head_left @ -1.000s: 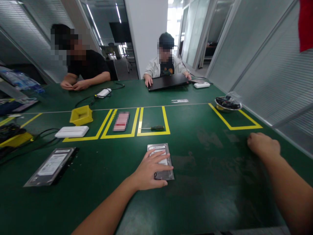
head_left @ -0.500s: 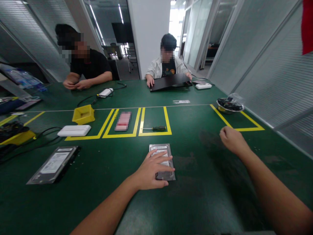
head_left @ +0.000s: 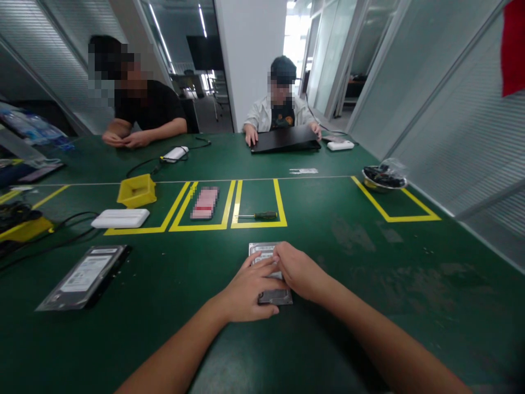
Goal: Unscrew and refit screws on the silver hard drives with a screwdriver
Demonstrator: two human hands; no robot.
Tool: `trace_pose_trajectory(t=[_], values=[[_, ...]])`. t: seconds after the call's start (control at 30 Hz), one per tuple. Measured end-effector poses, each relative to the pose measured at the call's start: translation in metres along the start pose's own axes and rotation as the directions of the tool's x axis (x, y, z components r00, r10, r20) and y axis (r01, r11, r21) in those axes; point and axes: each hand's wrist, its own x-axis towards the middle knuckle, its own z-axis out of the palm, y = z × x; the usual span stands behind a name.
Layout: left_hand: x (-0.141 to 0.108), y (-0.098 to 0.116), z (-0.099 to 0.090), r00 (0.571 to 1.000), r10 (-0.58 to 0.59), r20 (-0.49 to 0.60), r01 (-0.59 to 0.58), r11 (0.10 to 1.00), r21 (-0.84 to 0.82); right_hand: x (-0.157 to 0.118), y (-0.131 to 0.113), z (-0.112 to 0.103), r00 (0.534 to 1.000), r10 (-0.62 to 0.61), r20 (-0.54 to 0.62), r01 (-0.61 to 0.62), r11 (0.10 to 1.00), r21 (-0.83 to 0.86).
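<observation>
A hard drive [head_left: 275, 297] lies label side up on the green table in front of me. My left hand [head_left: 255, 287] rests on top of it with the fingers spread. My right hand [head_left: 296, 269] is over the drive's right side, its fingers curled together close to my left fingertips. Whatever those curled fingers may hold is hidden. Both hands cover much of the drive's label. Beyond the drive, a screwdriver [head_left: 264, 215] with a dark green handle lies within a yellow-taped rectangle.
Another hard drive [head_left: 88, 273] lies at the left. Farther back are a yellow bin [head_left: 137, 191], a white power strip [head_left: 120, 219], a blurred pink item [head_left: 205, 202] and a metal bowl [head_left: 384, 183] of dark parts. Across the table, one person holds a black panel [head_left: 287, 140]; another sits left.
My right hand has swung left from near the metal bowl to the hard drive, fingers still closed. My left hand stays spread on the drive.
</observation>
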Motion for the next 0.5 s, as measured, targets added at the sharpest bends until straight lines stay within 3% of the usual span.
trace_pose_trajectory(t=[0.23,0.33,0.4,0.5], values=[[-0.0058,0.0007,-0.0037,1.0,0.0,-0.005,-0.001,0.997,-0.076,-0.0008,0.0093,0.012,0.996,0.003,-0.085,0.007,0.994,0.111],[-0.0088,0.0006,-0.0012,0.99,-0.059,-0.13,0.031,0.978,-0.205,-0.0036,0.0089,0.0095,0.991,0.011,-0.131,0.015,0.981,0.195],[-0.0082,0.0017,0.0016,0.94,-0.183,-0.288,0.093,0.95,-0.298,-0.0052,0.0075,0.007,0.987,0.026,-0.159,0.015,0.967,0.253],[-0.0027,0.0077,0.0043,0.794,-0.387,-0.469,0.203,0.895,-0.396,-0.007,0.0055,0.0055,0.98,0.056,-0.189,0.01,0.942,0.334]])
